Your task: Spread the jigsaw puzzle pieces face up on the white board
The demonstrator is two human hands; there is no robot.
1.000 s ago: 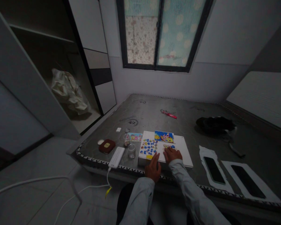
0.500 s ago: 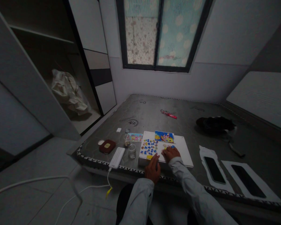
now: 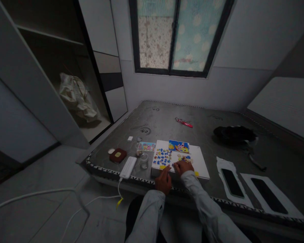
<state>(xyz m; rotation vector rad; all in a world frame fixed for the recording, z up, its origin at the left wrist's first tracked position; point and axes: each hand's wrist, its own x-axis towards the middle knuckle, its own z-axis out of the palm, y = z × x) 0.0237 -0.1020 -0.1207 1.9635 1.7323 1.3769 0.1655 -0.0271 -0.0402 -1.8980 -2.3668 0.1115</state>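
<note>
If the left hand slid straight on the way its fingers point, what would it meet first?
The left hand points up and slightly right across the white board. It would probably first meet the loose blue puzzle pieces just ahead of its fingertips, though the dim picture leaves the exact line unclear.

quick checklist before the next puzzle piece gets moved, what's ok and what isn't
1. Left hand resting at the near edge of the white board: ok.
2. Right hand on the board beside the small piece cluster: ok.
3. Loose blue pieces lying on the board, within reach: ok.
4. Picture card visible at the far edge: ok.
5. Glass standing close to the board's left side: not ok.
6. Piece held in either hand: cannot tell.
</note>
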